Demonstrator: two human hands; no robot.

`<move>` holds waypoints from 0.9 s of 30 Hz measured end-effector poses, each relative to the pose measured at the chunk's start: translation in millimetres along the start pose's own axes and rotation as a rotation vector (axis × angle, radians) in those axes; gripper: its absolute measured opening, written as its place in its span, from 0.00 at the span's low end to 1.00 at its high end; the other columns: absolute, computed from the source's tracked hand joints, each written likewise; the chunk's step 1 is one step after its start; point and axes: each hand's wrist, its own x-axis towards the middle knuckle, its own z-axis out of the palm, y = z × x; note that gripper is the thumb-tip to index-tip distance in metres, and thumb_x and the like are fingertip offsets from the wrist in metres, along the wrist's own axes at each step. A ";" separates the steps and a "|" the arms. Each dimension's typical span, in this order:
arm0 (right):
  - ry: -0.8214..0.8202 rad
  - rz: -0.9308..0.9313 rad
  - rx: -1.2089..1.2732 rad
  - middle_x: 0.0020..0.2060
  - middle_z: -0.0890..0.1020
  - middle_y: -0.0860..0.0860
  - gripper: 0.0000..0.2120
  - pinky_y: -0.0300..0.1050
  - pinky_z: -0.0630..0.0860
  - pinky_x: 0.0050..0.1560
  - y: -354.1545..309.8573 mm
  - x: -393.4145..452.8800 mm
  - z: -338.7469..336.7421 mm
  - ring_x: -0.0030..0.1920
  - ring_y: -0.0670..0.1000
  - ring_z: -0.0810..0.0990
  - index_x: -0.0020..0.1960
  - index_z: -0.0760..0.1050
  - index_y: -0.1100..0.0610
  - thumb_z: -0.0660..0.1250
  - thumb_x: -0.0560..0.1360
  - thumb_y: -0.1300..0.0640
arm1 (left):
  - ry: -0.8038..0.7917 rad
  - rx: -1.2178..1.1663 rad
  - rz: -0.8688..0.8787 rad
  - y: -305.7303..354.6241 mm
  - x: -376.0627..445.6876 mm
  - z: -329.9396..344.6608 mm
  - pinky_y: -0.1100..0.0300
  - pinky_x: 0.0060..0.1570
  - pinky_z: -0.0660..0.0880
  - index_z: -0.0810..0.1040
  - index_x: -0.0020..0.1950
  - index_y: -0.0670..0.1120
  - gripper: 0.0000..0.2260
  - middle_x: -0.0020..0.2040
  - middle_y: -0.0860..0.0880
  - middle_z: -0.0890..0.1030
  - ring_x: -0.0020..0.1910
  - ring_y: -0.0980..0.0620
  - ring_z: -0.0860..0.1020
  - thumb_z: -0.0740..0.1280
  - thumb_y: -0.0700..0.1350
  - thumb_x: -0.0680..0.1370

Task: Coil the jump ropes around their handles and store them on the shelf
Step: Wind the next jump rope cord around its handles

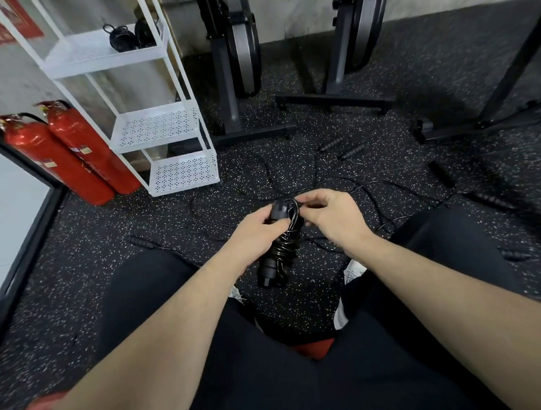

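Gripped coiled jump-rope handles (277,250) lengthwise in left hand (253,236), long axis toward body; right hand (331,216) pinched rope end (293,204) at far tip.

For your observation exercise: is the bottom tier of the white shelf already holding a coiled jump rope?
No, the bottom tier of the white shelf is bare; coiled jump ropes sit only on its top tier.

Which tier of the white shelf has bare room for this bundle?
The middle tier and bottom tier look bare. The top tier is bare on its left; coiled ropes crowd its right. The floor before the shelf is crossed by loose rope.
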 end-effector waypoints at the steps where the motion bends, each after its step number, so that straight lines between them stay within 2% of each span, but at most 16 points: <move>1: -0.005 -0.015 -0.008 0.46 0.86 0.49 0.10 0.31 0.75 0.37 -0.2 -0.7 0.0 0.34 0.44 0.81 0.55 0.84 0.54 0.72 0.76 0.64 | -0.003 0.003 0.004 -0.4 0.4 -1.0 0.61 0.49 0.75 0.82 0.61 0.58 0.10 0.52 0.56 0.85 0.50 0.56 0.81 0.68 0.48 0.81; 4: -0.011 -0.074 -0.008 0.46 0.85 0.49 0.10 0.27 0.73 0.39 -2.1 -3.1 -0.9 0.38 0.41 0.80 0.55 0.84 0.54 0.71 0.77 0.65 | -0.001 -0.006 -0.003 0.8 1.3 -3.4 0.64 0.44 0.74 0.82 0.60 0.58 0.09 0.50 0.57 0.85 0.47 0.59 0.81 0.68 0.48 0.82; 6: -0.020 -0.117 -0.059 0.44 0.84 0.44 0.12 0.26 0.72 0.42 -2.4 -3.1 -0.8 0.41 0.37 0.79 0.53 0.83 0.49 0.71 0.77 0.65 | -0.006 -0.013 -0.009 1.4 1.5 -3.8 0.66 0.41 0.74 0.82 0.58 0.57 0.07 0.47 0.58 0.85 0.45 0.60 0.82 0.69 0.48 0.82; 8: -0.032 -0.146 -0.084 0.43 0.83 0.41 0.16 0.25 0.71 0.45 -1.7 -3.7 0.2 0.42 0.34 0.78 0.51 0.83 0.44 0.70 0.77 0.66 | -0.007 -0.025 -0.013 1.0 1.2 -3.7 0.64 0.44 0.76 0.83 0.57 0.57 0.07 0.47 0.57 0.85 0.45 0.58 0.82 0.69 0.48 0.82; 10: -0.045 -0.149 -0.107 0.43 0.83 0.39 0.17 0.25 0.71 0.46 -1.8 -5.2 1.3 0.42 0.32 0.78 0.49 0.83 0.44 0.69 0.77 0.67 | 0.005 -0.017 -0.013 -0.1 1.3 -3.2 0.62 0.46 0.76 0.83 0.57 0.56 0.06 0.46 0.56 0.85 0.45 0.57 0.82 0.70 0.48 0.81; 12: -0.053 -0.133 -0.147 0.43 0.83 0.37 0.16 0.26 0.70 0.44 -2.7 -6.6 2.2 0.40 0.31 0.78 0.49 0.84 0.47 0.67 0.78 0.67 | 0.019 0.023 0.003 -0.3 0.3 -2.7 0.61 0.47 0.77 0.83 0.56 0.56 0.05 0.46 0.56 0.84 0.45 0.56 0.81 0.70 0.48 0.81; 14: -0.042 -0.118 -0.181 0.41 0.82 0.38 0.14 0.26 0.69 0.36 -4.5 -8.6 3.9 0.33 0.30 0.76 0.52 0.85 0.50 0.65 0.79 0.65 | 0.047 0.092 0.045 0.2 -0.3 -1.8 0.60 0.47 0.76 0.82 0.54 0.56 0.05 0.46 0.56 0.84 0.45 0.56 0.81 0.69 0.47 0.80; 15: -0.030 -0.116 -0.189 0.41 0.82 0.39 0.13 0.26 0.69 0.34 -5.0 -9.2 4.7 0.31 0.30 0.75 0.53 0.85 0.50 0.65 0.78 0.64 | 0.064 0.120 0.067 0.7 -0.6 -1.1 0.60 0.45 0.75 0.81 0.53 0.56 0.05 0.45 0.56 0.84 0.44 0.56 0.80 0.69 0.46 0.80; 17: -0.008 -0.115 -0.208 0.42 0.82 0.39 0.11 0.26 0.68 0.34 -5.6 -9.5 5.8 0.32 0.31 0.76 0.54 0.85 0.49 0.68 0.77 0.61 | 0.083 0.125 0.087 1.2 -0.9 0.9 0.61 0.43 0.73 0.81 0.52 0.56 0.07 0.44 0.55 0.83 0.42 0.57 0.79 0.69 0.44 0.78; 19: -0.021 -0.118 -0.253 0.44 0.83 0.39 0.09 0.28 0.70 0.40 -6.0 -9.2 6.8 0.38 0.34 0.78 0.54 0.85 0.48 0.70 0.76 0.58 | 0.098 0.127 0.072 0.4 0.0 2.9 0.59 0.43 0.74 0.81 0.53 0.55 0.09 0.45 0.54 0.83 0.42 0.56 0.80 0.70 0.43 0.76; 21: -0.038 -0.112 -0.293 0.46 0.84 0.41 0.09 0.35 0.76 0.47 -6.0 -9.0 8.7 0.45 0.39 0.81 0.54 0.85 0.48 0.70 0.76 0.57 | 0.117 0.144 0.044 -1.4 2.2 3.6 0.56 0.45 0.77 0.81 0.53 0.54 0.10 0.45 0.54 0.83 0.43 0.54 0.80 0.71 0.43 0.74; 22: -0.045 -0.100 -0.305 0.46 0.85 0.42 0.09 0.38 0.78 0.46 -6.4 -9.5 9.1 0.45 0.43 0.82 0.53 0.84 0.48 0.71 0.76 0.57 | 0.123 0.161 0.033 -2.5 3.6 4.0 0.54 0.47 0.78 0.80 0.53 0.54 0.11 0.46 0.53 0.83 0.44 0.52 0.80 0.72 0.43 0.73; 24: -0.069 -0.070 -0.340 0.43 0.84 0.43 0.07 0.39 0.78 0.38 -6.9 -8.9 8.8 0.39 0.46 0.82 0.50 0.82 0.47 0.71 0.75 0.58 | 0.123 0.231 0.019 -3.2 5.9 5.0 0.49 0.51 0.79 0.78 0.53 0.54 0.12 0.47 0.53 0.82 0.46 0.51 0.81 0.73 0.45 0.71; 27: -0.146 -0.034 -0.410 0.40 0.83 0.48 0.05 0.38 0.72 0.28 -4.4 -5.9 5.7 0.31 0.47 0.77 0.47 0.79 0.50 0.71 0.73 0.58 | 0.099 0.340 0.005 -4.1 5.9 9.2 0.47 0.55 0.79 0.76 0.56 0.54 0.16 0.50 0.53 0.82 0.50 0.50 0.80 0.73 0.49 0.69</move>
